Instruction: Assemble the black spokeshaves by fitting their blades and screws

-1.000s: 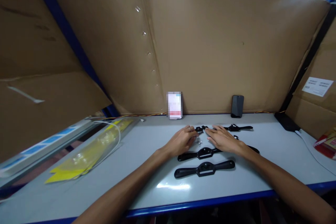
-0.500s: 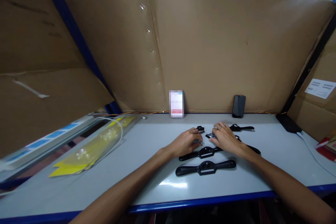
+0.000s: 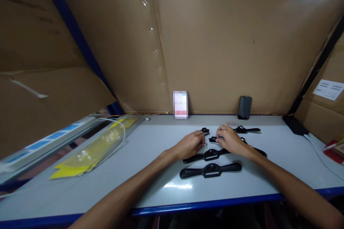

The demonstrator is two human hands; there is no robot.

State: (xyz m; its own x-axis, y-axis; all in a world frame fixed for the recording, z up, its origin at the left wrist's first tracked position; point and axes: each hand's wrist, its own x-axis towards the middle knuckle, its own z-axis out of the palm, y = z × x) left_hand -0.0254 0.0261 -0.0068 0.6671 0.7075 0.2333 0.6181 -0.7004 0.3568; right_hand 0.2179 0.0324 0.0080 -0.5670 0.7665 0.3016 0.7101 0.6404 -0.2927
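My left hand is closed in a pinch around a small shiny metal piece, perhaps a screw. Beside its knuckles lies a small black plate. The fingers of my right hand are closed on a black spokeshave cap, just right of the left hand. Below both hands, a black spokeshave body lies across the table, with another spokeshave body nearer the front. One more spokeshave rests behind the right hand, and a black handle shows past the right wrist.
Against the cardboard wall stand a phone with a lit, blurred screen and a dark phone. A power strip and yellow plastic packaging lie left. A black box with a white cable sits right.
The cap in my right hand has turned from showing a silvery face to a black one. My left fingers have drawn closer together. Both hands stay in nearly the same place.
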